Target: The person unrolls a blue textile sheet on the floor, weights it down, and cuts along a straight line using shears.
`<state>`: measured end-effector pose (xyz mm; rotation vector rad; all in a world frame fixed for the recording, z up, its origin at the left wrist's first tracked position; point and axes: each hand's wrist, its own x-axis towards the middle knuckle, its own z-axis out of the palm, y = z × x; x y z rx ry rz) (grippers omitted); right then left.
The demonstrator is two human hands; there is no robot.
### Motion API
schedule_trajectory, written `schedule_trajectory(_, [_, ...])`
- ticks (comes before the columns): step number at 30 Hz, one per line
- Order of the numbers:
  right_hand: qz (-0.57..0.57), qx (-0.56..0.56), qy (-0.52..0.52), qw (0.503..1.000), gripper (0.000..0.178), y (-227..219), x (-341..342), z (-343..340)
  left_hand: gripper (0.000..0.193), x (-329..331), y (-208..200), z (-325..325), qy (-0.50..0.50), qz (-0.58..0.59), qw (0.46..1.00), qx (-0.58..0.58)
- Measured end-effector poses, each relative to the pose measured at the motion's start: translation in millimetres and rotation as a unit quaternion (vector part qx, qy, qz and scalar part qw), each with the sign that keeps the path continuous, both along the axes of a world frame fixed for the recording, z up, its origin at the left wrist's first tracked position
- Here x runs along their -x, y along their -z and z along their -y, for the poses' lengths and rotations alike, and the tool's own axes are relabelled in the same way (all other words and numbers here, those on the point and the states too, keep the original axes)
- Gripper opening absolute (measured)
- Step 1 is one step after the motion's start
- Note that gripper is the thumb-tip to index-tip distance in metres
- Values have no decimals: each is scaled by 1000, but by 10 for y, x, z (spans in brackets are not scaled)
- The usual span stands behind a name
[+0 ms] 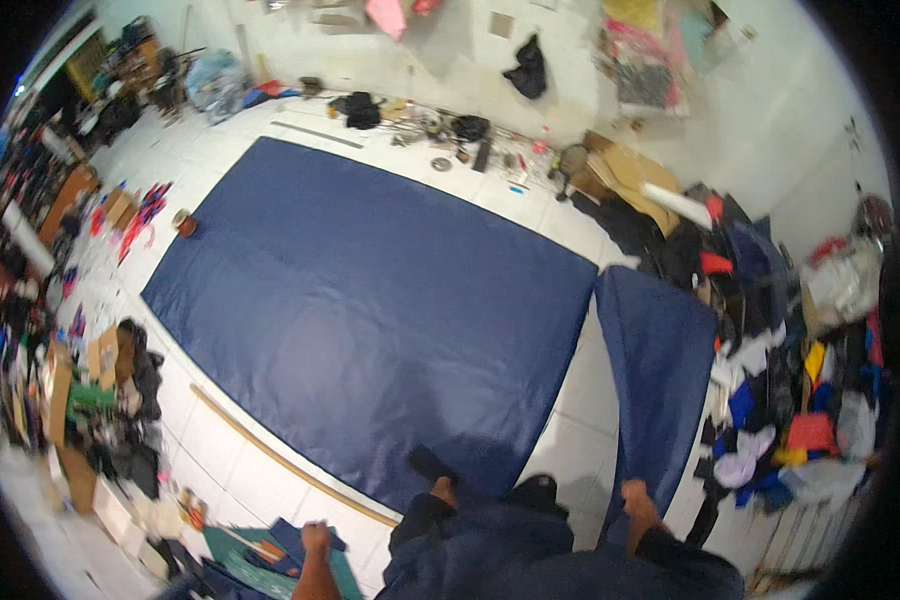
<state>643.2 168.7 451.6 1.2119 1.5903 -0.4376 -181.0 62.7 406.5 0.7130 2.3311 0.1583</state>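
A large navy blue sheet of fabric [370, 270] lies spread over the white tiled floor. To its right hangs a second, narrower navy fabric piece [660, 360], its near end gathered in my right hand [638, 505], which is closed around it. My left hand [316, 545] is closed in a fist at the lower left, above a green mat [345, 575] with navy scraps [288, 540] on it. What it holds, if anything, I cannot make out. One of my feet, in a dark covering [430, 465], rests on the near edge of the large sheet.
A long wooden strip [290, 460] lies along the sheet's left edge. A small brown roll [183, 223] sits at its far left corner, and a flat grey bar [317, 134] lies beyond it. Cloth piles [770, 430] crowd the right; boxes [110, 355] and clutter line the left.
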Motion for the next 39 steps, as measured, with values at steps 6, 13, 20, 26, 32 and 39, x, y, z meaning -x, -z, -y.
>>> schedule_trajectory(6, [89, -221, 322, 916, 22, -30, 960, 614, 22, 2154, -519, -232, -227, 177, 957, -26])
schedule_trajectory(13, [105, -251, 611, 743, 28, -295, 2254, -412, 39, 3676, -540, -1893, -152, 219, 955, -128])
schedule_trajectory(20, [106, -124, 516, 841, 35, -432, 4161, -1906, 30, 4027, -876, -2284, -331, 245, 910, -52])
schedule_trajectory(26, [88, -47, 438, 894, 31, -91, 5292, -3022, 34, 4743, -396, -1683, -247, 278, 926, 72])
schedule_trajectory(32, [120, -63, 372, 918, 28, 155, 6297, -3991, 32, 6872, -288, -2179, -316, 351, 880, 52])
schedule_trajectory(39, [173, -33, 476, 862, 33, -114, 9166, -5263, 39, 10974, -950, -4883, -70, 39, 988, -131])
